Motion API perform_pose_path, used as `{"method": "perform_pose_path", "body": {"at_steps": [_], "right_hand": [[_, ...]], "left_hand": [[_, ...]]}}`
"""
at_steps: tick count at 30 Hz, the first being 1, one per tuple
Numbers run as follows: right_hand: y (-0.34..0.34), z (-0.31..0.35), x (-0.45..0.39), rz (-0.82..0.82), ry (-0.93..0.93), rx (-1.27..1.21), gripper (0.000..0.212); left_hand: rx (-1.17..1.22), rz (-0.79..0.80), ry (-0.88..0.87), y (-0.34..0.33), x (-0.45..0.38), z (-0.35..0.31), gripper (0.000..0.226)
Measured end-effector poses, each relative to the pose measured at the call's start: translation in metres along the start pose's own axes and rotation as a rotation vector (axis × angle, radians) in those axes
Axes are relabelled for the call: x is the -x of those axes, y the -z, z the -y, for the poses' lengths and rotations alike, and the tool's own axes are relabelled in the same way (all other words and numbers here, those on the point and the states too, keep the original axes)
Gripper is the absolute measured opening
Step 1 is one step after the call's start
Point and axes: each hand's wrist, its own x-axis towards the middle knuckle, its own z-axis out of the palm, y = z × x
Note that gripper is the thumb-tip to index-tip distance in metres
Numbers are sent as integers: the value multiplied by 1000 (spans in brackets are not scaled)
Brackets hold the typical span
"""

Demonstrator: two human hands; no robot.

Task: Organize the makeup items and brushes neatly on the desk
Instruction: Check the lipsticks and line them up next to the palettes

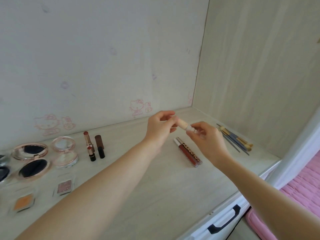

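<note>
The desk runs pale and wide under my arms, and its front edge on my right drops off toward something pink below, so anything that rolls that way is probably gone. To my far left two round compacts lie open with a highlighter compact beside them; a careless elbow could snap a hinge or sweep them together. Near them stand the lipsticks, uncapped and upright, easy to topple. The brushes lie bunched near the right wall, and two lip gloss tubes rest side by side just below my hands.

My left hand pinches the peach tube between thumb and curled fingers, held up off the desk. My right hand pinches its small clear end. If I twist too hard or my grip slips, I think the tube drops onto the glosses, scatters them, and maybe rolls off the edge.
</note>
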Motion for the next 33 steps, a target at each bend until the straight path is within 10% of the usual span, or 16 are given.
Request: {"method": "perform_pose_path", "body": {"at_steps": [11,33], "right_hand": [[-22,85,60,135,125,-196,9],[-157,191,174,730,64,-383,32]], "left_hand": [[142,59,25,108,81,-30,8],[-1040,-94,-509,304,241,-27,26]]}}
